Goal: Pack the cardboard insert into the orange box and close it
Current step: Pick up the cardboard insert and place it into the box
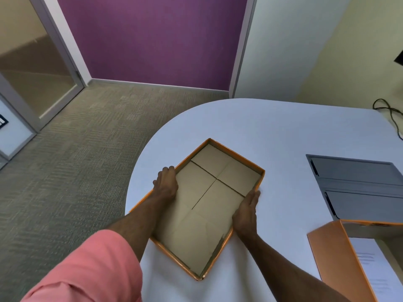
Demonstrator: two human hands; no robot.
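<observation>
An open orange box [237, 159] lies on the white table, turned at an angle, with its left part over the table's curved edge. A brown cardboard insert [209, 205] with dark slits lies flat inside it and covers the bottom. My left hand [166, 182] rests on the box's left wall, fingers over the rim. My right hand [247, 211] presses flat against the outside of the right wall, fingers together. The orange lid [333, 258] stands at the lower right, hollow side up, with a white sheet inside.
The white table [272, 131] has a rounded left end with carpet floor beyond it. A grey recessed cable hatch [357, 184] sits at the right. A black cable [390, 114] trails at the far right edge. Walls and a glass door stand behind.
</observation>
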